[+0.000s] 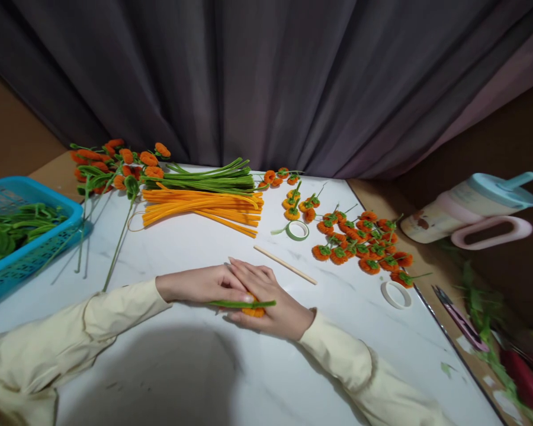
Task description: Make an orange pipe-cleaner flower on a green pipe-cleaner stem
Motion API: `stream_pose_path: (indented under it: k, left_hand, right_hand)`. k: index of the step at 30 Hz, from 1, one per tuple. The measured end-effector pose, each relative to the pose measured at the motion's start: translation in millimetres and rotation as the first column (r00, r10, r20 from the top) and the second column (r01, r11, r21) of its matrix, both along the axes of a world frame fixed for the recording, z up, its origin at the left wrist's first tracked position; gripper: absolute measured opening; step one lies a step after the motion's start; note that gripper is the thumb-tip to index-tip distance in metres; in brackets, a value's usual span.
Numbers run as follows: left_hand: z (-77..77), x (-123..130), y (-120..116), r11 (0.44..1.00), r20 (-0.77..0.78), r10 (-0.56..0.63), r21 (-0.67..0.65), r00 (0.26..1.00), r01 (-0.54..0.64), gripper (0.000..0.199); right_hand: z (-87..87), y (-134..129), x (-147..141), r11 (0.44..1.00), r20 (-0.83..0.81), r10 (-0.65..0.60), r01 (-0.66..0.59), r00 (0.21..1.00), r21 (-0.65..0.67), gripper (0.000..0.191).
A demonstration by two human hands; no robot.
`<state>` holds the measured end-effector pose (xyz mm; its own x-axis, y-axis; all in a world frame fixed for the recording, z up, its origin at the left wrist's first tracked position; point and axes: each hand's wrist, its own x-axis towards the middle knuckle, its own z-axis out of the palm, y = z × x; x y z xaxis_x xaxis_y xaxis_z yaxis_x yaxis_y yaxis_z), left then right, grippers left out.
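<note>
My two hands meet over the white tabletop, close together. Between them is a small yellow-orange chenille fruit (254, 312), partly covered by fingers. A green pipe cleaner (224, 305) lies across it, its ends sticking out to both sides. My left hand (204, 284) is closed, with the thumb at the fruit and the green pipe cleaner. Wrapped around the fruit from the right is my right hand (278, 305), also closed. Just beyond the hands lies a thin wooden stick (285, 264). Some fingertips are hidden where the hands overlap.
Orange pipe cleaners (199, 207) and green pipe cleaners (208, 179) lie behind. Finished orange fruits (368, 239) cluster right, near green tape (297, 231) and a white ring (396, 294). A blue basket (77, 210) stands left; a tumbler (466, 207) and snips (462, 319) are right.
</note>
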<state>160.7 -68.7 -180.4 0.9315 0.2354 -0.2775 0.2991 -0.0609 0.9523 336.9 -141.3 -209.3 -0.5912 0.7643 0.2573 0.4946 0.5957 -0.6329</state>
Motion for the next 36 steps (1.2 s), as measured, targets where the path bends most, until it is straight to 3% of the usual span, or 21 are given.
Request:
stream_pose_path:
  k: [4, 7, 14, 23, 31, 36]
  left_hand:
    - [1.6, -2.7, 2.9, 0.995, -0.032, -0.016, -0.099, 0.999, 0.012, 0.037]
    - [1.1, -4.4, 3.5, 0.985, -0.059, -0.034, -0.169, 0.998, 0.024, 0.038]
    - [0.6, -4.6, 1.4, 0.974, -0.123, -0.073, -0.223, 0.990, 0.044, 0.040]
    - [-3.3, -4.6, -2.7, 0.994, -0.120, -0.063, -0.094, 0.991, 0.051, 0.034]
    - [-3.0, -4.1, -3.4, 1.000, -0.073, -0.022, 0.013, 0.997, 0.023, 0.036]
    - [-2.6, -4.5, -2.4, 0.999, -0.067, -0.036, 0.010, 0.997, 0.037, 0.035]
  right_hand:
    - [2.4, -1.0, -0.6, 0.999, -0.056, -0.036, 0.036, 0.998, -0.004, 0.076]
    - [5.0, -0.5, -1.3, 0.996, -0.079, -0.075, 0.078, 0.994, 0.039, 0.062]
    - [4.5, 2.0, -4.5, 0.982, 0.079, -0.101, 0.087, 0.992, 0.168, 0.055]
    - [4.3, 0.1, -8.0, 0.971, 0.169, -0.117, 0.077, 0.979, 0.226, 0.057]
    - [13.3, -1.3, -9.3, 0.994, 0.213, -0.082, 0.065, 0.974, 0.085, 0.040]
    - [13.1, 0.5, -6.8, 0.998, 0.224, -0.050, 0.038, 0.973, 0.058, 0.049]
